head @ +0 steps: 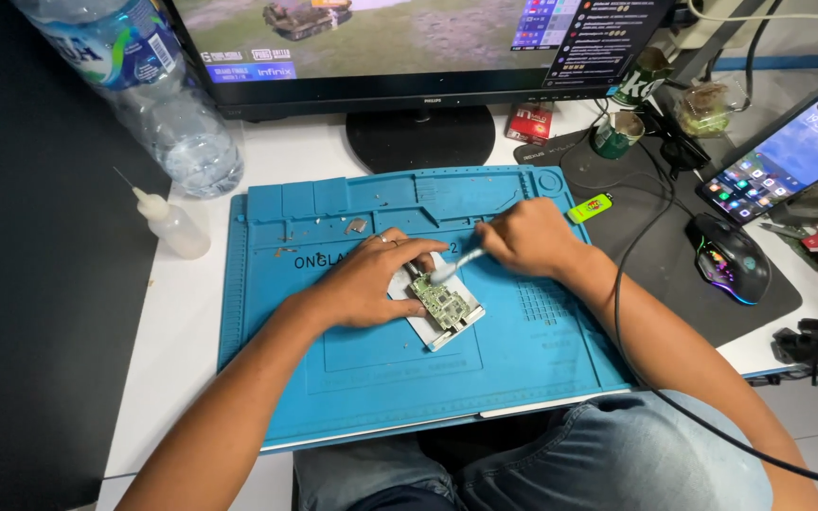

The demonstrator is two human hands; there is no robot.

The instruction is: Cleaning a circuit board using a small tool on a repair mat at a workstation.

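A green board (440,303) is pinned on a white plate (454,326) at the middle of the blue mat (523,350) by the left hand (371,281), its grip pressed down; a brush (456,263) is clamped in the right hand (525,237), its tip on the board.

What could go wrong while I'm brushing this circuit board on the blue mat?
The left hand pins only one end of the green circuit board, so the brush in the right hand could flick it off its white pad. Loose bits on the blue mat might scatter.
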